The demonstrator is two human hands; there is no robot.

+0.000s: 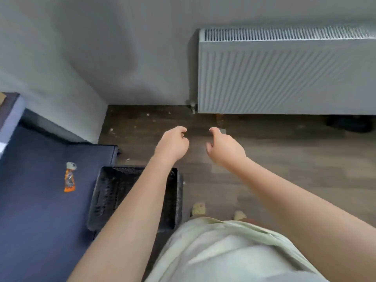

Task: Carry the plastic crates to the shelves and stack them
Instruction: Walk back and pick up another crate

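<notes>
Reaching out over the wooden floor [264, 151], your left hand [173, 144] and right hand [224, 148] hang side by side, a small gap between them. Each grip is loosely curled, fingers bent down, and has hold of nothing. 1 black plastic crate [114, 192] sits on the floor under your left forearm, right against the dark blue sofa [36, 200]. An orange wrapper [69, 178] lies on the sofa. A grey radiator [284, 74] hangs on the wall ahead.
</notes>
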